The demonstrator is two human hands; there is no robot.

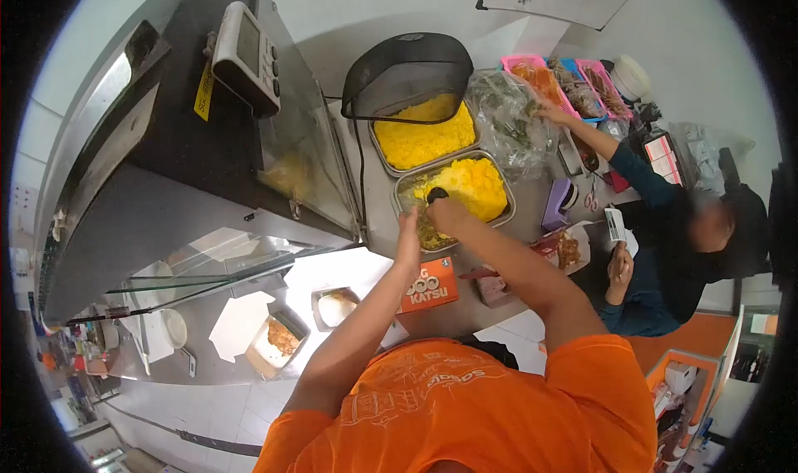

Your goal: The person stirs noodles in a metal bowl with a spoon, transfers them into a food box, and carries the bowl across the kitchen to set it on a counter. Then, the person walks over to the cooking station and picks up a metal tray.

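Head view: yellow, crumbly-looking food (474, 186) is heaped on the far right side of the nearer metal tray (512, 203), which sits on the counter (379, 219). The right hand (449, 214) is curled closed around a black-ended tool (436, 194) at the heap's edge; the tool's lower end is hidden. The left hand (408, 236) reaches the tray's near left side, fingers mostly straight — whether they grip the rim, I cannot tell.

The food looks soft, light and apt to crumble; the tray seems stiff, probably weighty when loaded, and best held by its rim. Beyond it stands a second tray (400, 173) of similar food, partly behind a dark mesh cover (403, 70). An orange box (431, 286) lies nearer the body. To the right, a co-worker's hand (549, 111) reaches to a clear plastic bag (507, 128).
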